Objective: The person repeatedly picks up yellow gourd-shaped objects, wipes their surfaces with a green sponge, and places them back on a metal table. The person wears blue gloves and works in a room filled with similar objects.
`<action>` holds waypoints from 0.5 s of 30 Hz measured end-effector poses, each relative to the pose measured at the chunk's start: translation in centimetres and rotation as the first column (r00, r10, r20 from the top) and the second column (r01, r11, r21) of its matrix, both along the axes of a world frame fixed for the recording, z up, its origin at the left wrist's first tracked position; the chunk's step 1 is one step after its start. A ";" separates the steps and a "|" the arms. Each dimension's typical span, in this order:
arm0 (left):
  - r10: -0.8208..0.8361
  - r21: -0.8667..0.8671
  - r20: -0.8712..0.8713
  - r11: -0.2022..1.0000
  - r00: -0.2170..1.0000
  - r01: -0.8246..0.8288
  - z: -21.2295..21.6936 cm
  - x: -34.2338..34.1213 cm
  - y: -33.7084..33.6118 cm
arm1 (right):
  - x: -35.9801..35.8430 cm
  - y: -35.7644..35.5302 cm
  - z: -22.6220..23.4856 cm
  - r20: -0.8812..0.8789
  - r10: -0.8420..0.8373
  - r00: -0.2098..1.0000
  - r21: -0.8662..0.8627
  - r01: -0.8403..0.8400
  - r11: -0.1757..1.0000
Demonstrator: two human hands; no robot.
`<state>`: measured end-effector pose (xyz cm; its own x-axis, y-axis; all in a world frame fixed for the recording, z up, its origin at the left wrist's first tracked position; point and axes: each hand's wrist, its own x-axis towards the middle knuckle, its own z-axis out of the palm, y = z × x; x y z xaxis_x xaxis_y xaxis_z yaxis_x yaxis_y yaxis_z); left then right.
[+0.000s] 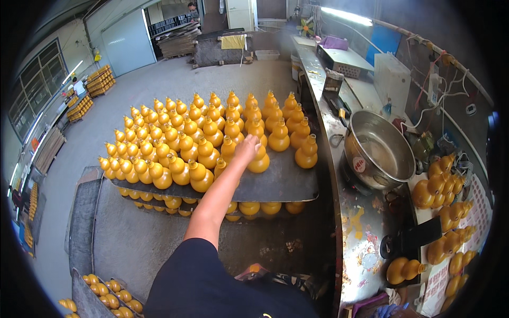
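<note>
My left hand (248,146), bare, reaches forward from a dark sleeve. Its fingers are closed round the neck of a glossy yellow gourd-shaped bottle (259,164), whose top they hide. That bottle stands upright on a dark board (283,185). More such bottles (185,146) stand close together in rows to its left and behind. To its right, another bottle (306,152) stands near the board's edge. I cannot make out my right hand.
Below the board is another layer of bottles (249,208). A metal workbench (360,254) runs along the right, bearing a large steel pot (380,150), a phone (411,238) on a stand and several gourd-shaped bottles (442,246). More bottles (111,299) lie at lower left.
</note>
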<state>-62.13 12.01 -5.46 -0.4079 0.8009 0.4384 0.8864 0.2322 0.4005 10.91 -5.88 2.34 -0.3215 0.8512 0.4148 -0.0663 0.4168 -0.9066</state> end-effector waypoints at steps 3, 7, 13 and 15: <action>-0.090 -0.101 0.014 0.991 0.996 0.091 2.4 0.9 -1.4 | -3.3 -1.8 0.3 -0.343 -0.183 0.921 -0.335 0.062 0.940; -0.318 0.182 0.039 0.934 0.947 0.306 9.0 4.9 -2.4 | -3.7 -4.5 0.1 -0.512 -0.454 0.730 -0.608 0.066 0.791; -0.655 0.677 0.015 0.563 0.756 0.475 21.8 12.0 -2.1 | -1.6 -5.8 -3.6 -0.659 -0.491 0.570 -0.512 0.138 0.848; -0.674 0.681 -0.093 0.493 0.733 0.541 24.7 15.4 0.0 | -4.2 -6.7 -1.5 -0.636 -0.427 0.643 -0.411 0.187 0.892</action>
<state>-46.74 11.98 19.29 -0.0473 0.4293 0.9019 0.6093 -0.7031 0.3666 6.74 -12.58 0.83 0.2604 0.9572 0.1259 -0.6384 0.2686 -0.7213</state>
